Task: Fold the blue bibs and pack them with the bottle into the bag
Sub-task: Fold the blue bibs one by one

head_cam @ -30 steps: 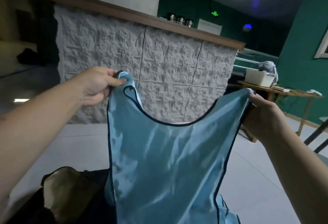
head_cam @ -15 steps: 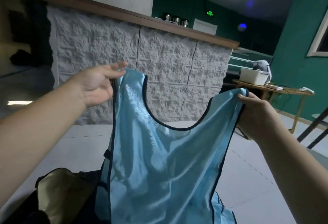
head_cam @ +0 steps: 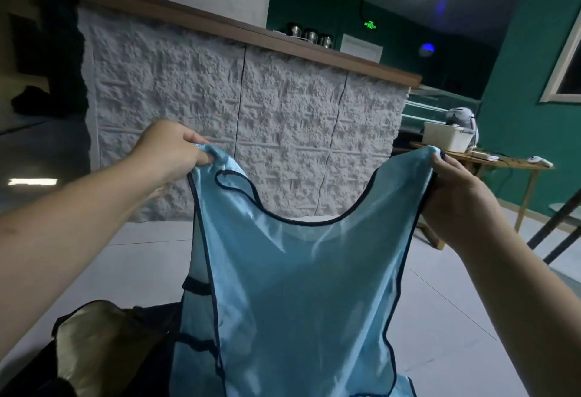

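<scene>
A light blue bib (head_cam: 298,286) with dark navy trim hangs stretched out in front of me, neckline up. My left hand (head_cam: 169,153) pinches its left shoulder strap with curled fingers. My right hand (head_cam: 456,198) grips the right shoulder strap at about the same height. The bib's lower part runs out of the bottom of the frame. Below on the left sits a black bag (head_cam: 103,349) with an olive lining, its mouth open. No bottle is in sight.
A white textured counter front (head_cam: 245,126) with a wooden top stands straight ahead. At the right is a round wooden table (head_cam: 490,164) carrying a white tub (head_cam: 446,138). Black chair legs (head_cam: 559,227) cross the right edge. Pale floor (head_cam: 440,318) surrounds me.
My left hand, whose fingers lay loosely along the strap half a second ago, has curled round the left shoulder strap again. The bib is held slightly lower and wider.
</scene>
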`<state>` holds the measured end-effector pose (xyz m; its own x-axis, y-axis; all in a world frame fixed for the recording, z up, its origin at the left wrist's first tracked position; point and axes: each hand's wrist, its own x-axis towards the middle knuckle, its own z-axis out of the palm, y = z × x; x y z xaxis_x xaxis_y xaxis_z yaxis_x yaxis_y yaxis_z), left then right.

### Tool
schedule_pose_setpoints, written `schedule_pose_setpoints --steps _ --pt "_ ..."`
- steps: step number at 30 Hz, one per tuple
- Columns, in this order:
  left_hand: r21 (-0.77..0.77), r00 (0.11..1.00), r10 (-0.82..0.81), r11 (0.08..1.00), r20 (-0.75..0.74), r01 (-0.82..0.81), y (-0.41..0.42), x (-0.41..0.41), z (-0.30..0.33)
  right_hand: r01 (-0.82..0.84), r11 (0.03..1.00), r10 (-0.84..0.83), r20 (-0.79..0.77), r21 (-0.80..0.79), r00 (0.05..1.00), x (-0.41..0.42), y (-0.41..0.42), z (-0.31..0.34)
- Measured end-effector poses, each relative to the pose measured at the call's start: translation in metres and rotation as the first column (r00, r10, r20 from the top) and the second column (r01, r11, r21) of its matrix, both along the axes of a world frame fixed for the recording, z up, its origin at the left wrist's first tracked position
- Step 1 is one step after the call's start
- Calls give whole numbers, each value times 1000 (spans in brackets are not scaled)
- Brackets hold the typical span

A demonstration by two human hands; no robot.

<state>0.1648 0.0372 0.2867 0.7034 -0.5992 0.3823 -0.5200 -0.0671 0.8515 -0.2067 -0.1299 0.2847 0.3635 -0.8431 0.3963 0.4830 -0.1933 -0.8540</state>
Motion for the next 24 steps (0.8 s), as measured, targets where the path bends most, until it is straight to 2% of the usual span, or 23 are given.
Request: schedule_pose_setpoints --steps 3,5,9,12,16,18,20,24 --pt "-31 998 8 999 -59 -10 -1 4 2 23 1000 -23 -27 19 999 0 5 2" --pt "-60 997 12 998 -78 -17 -2 4 4 45 999 -46 -72 -22 996 1 10 3" --pt "-100 995 0 995 -100 -10 -1 2 5 228 973 -230 -112 -29 967 4 9 -2" --pt "-135 996 -1 991 -93 -12 -1 1 7 294 956 -285 -222 9 932 4 4 -9" --pt "-169 998 -19 986 -62 8 2 -7 9 518 855 -436 -494 35 752 -1 -12 -16" --pt "-170 998 -28 985 -56 18 2 -11 10 501 860 -366 -567 96 738 -4 -16 -22" --pt "-158 997 -40 987 -62 29 3 -13 11 439 882 -267 -586 172 765 -4 -17 -28" --pt "-131 995 -66 990 -71 56 3 -18 10 221 914 -74 -397 340 915 -5 -15 -31"
